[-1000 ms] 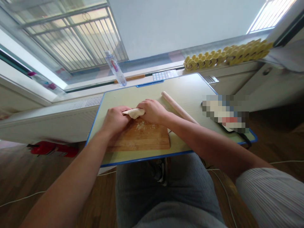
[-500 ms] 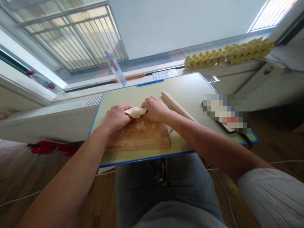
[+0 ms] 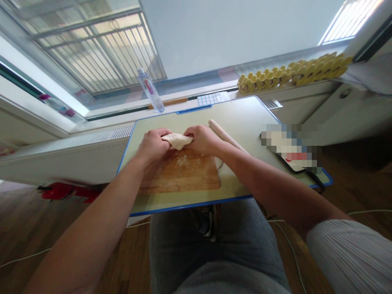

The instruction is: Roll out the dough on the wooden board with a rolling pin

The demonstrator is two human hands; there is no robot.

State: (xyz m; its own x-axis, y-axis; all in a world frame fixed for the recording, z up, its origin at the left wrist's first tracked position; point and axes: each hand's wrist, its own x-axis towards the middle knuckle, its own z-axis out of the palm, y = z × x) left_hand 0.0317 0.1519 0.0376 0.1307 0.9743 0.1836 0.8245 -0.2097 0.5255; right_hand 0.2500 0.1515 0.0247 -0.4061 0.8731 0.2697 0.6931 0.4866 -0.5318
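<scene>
A pale piece of dough stretches between my two hands, over the far part of a wooden cutting board. My left hand grips its left end, fingers curled around it. The right end is pinched in my right hand. Loose flour dusts the board just below the dough. A wooden rolling pin lies slantwise on the table to the right, partly hidden behind my right forearm.
The blue-edged folding table stands against a windowsill. On the sill are a clear plastic bottle and yellow egg trays. A blurred-out flat object lies at the table's right. A red fire extinguisher is on the floor at left.
The dough between my hands looks slightly wider and more drawn out, with the hands a little further apart. Both hands keep hold of it. The view has shifted slightly.
</scene>
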